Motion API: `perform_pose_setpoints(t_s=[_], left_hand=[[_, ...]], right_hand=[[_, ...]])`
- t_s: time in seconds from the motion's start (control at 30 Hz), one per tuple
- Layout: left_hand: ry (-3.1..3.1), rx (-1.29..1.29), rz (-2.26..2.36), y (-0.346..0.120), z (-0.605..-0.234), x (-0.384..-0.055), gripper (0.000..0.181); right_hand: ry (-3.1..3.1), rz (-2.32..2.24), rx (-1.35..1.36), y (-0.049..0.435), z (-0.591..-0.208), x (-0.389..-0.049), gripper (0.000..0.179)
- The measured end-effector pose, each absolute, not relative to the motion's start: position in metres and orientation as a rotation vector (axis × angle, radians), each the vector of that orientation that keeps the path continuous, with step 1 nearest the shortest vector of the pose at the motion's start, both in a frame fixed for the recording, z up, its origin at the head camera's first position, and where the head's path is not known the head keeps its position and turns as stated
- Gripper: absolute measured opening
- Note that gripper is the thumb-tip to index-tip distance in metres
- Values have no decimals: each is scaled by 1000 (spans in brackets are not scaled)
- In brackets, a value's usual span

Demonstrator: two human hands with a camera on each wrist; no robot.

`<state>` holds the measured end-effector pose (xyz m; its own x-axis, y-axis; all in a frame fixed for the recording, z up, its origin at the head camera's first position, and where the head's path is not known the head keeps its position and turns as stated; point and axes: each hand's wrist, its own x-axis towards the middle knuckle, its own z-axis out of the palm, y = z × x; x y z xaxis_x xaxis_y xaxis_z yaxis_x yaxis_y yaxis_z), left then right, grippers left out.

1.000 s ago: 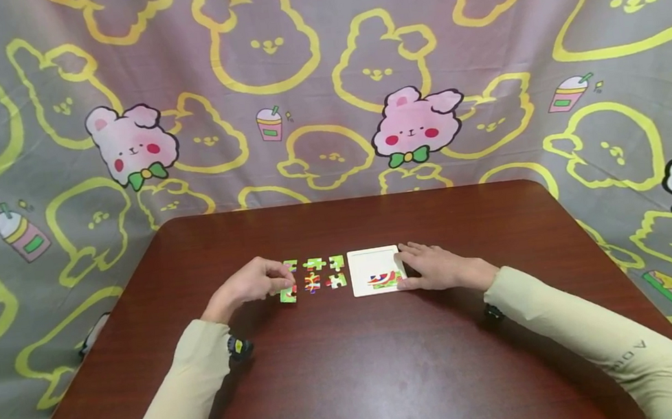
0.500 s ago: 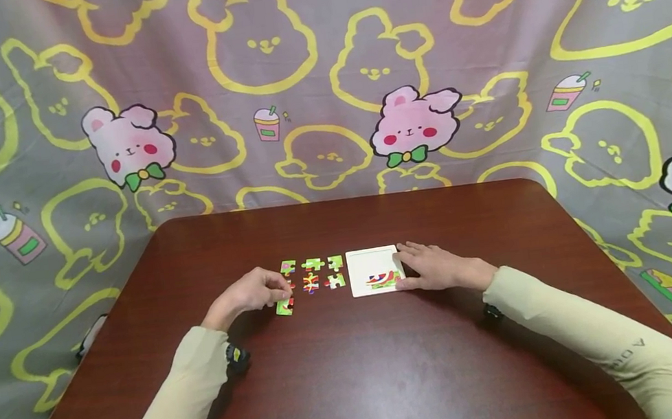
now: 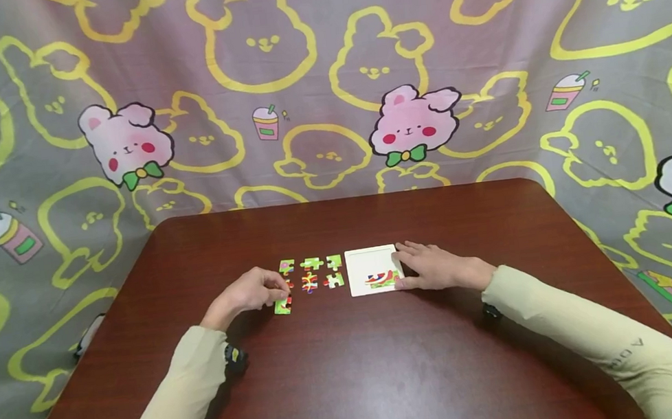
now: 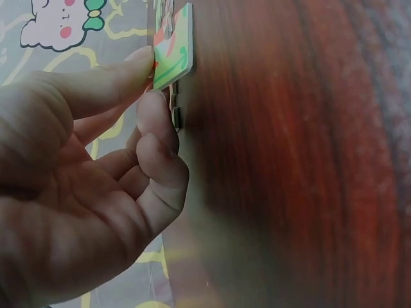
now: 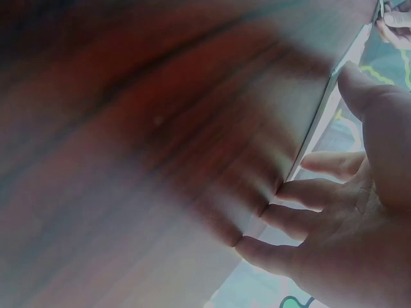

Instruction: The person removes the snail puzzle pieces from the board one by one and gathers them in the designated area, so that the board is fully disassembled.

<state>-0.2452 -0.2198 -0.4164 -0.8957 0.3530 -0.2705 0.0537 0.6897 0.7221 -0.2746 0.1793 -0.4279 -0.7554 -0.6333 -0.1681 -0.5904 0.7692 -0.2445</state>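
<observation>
My left hand (image 3: 254,290) is at the left end of two short rows of jigsaw puzzle pieces. In the left wrist view its thumb and index finger pinch a green and red puzzle piece (image 4: 174,58) by one edge, close over the table. Part of another piece shows just beyond the fingertips in the head view. A square white puzzle tray (image 3: 359,262) lies to the right of the rows, with several joined pieces (image 3: 383,279) in its near right corner. The right hand (image 3: 439,267) lies along the tray's right side, fingers spread and thumb at the near right corner.
Loose pieces, among them a red, blue and white one (image 3: 310,282) and a green one (image 3: 313,263), lie between left hand and tray. Everything is on a brown wooden table (image 3: 355,373). A patterned cloth (image 3: 322,86) hangs behind its far edge.
My left hand has shifted slightly left and toward me together with the green and red puzzle piece, uncovering more of a corner piece behind it. The right hand and tray keep their place.
</observation>
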Motion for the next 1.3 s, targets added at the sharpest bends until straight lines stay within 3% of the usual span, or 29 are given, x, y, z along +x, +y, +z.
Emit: perform_pose_setpoints(t_s=[0.5, 1.3], left_hand=[[2621, 364, 1048, -210, -405, -250, 13], [2600, 463, 1170, -131, -391, -260, 34]], right_hand=[[2718, -249, -954, 178, -430, -276, 81], [2714, -267, -943, 176, -426, -275, 77]])
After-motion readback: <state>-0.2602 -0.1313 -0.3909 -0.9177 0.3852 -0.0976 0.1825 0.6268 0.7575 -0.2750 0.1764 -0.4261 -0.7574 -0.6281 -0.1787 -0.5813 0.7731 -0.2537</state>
